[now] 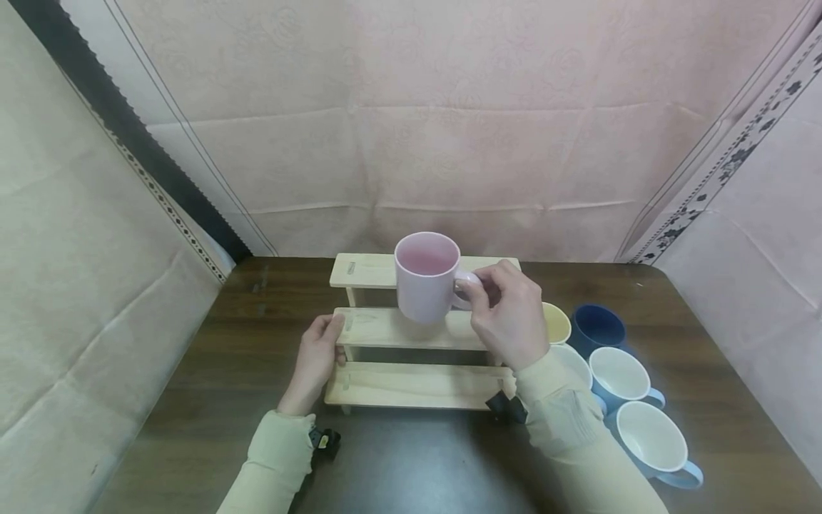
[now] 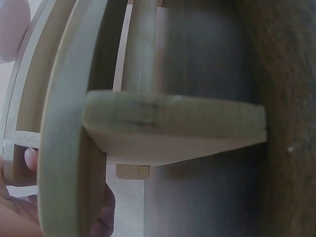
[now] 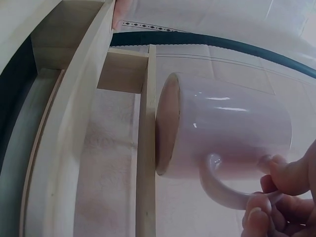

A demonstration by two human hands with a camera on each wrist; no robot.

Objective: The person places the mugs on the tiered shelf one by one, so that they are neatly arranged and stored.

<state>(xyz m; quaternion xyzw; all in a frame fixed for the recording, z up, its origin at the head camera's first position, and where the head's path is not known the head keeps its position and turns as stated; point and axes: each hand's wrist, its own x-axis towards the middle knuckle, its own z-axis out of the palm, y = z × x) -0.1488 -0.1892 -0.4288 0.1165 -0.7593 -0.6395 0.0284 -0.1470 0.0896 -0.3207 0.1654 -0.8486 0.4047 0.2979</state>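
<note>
A pale pink mug (image 1: 426,289) hangs upright over the rack in the head view, its handle pinched between the thumb and fingers of my right hand (image 1: 507,307). In the right wrist view the mug (image 3: 227,128) shows its underside close to a shelf board (image 3: 146,187). My left hand (image 1: 315,357) grips the left end of the middle board of a three-tier wooden rack (image 1: 411,328), thumb on top and fingers underneath. In the left wrist view, parts of those fingers (image 2: 103,215) show behind the wood.
Several mugs stand on the brown table (image 1: 212,371) to the right: a yellow one (image 1: 556,323), a dark blue one (image 1: 597,328) and light blue ones with white insides, such as the nearest mug (image 1: 653,435). Pale cloth (image 1: 449,143) hangs behind and at both sides.
</note>
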